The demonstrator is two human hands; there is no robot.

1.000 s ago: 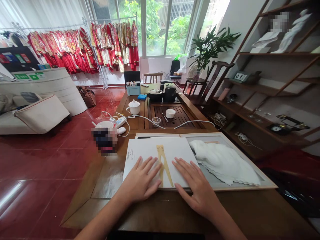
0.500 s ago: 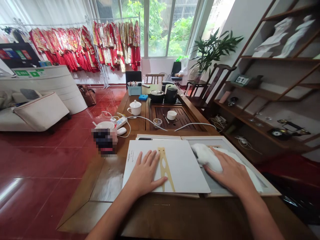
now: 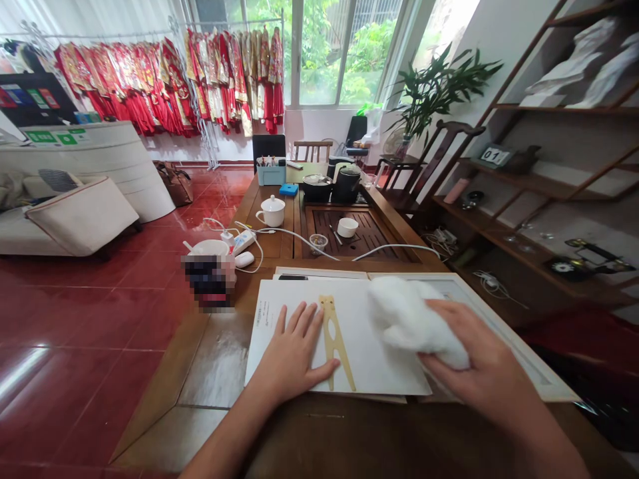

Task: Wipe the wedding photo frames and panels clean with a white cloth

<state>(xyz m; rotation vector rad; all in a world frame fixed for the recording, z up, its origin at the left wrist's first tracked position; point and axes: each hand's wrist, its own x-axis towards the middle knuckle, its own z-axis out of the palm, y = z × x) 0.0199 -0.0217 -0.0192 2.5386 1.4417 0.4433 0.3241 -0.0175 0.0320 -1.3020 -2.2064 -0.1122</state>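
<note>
My right hand point(image 3: 479, 359) is shut on a bunched mass of white fluffy fabric point(image 3: 412, 319), which bulges up over the right edge of a white sheet of paper point(image 3: 384, 366). My left hand point(image 3: 294, 356) lies flat on that sheet, holding nothing, with its fingers apart. Its thumb almost touches a flat, pale yellow cut-out piece point(image 3: 333, 336) with long slots. A small block of print sits at the sheet's left edge. Under my right hand, a wood-edged board point(image 3: 499, 319) extends to the right, partly hidden by the sheet.
Beyond the sheet, a wooden tea table holds a tea tray point(image 3: 344, 229), a dark kettle point(image 3: 347, 184), a white lidded mug point(image 3: 272, 211), a power strip point(image 3: 243, 242) and white cables. A blurred object point(image 3: 208, 279) stands at the table's left. Red tile floor lies left.
My right hand has gathered the white fabric off the board and lifted it toward the sheet. My left hand stays on the sheet, and the view has shifted slightly.
</note>
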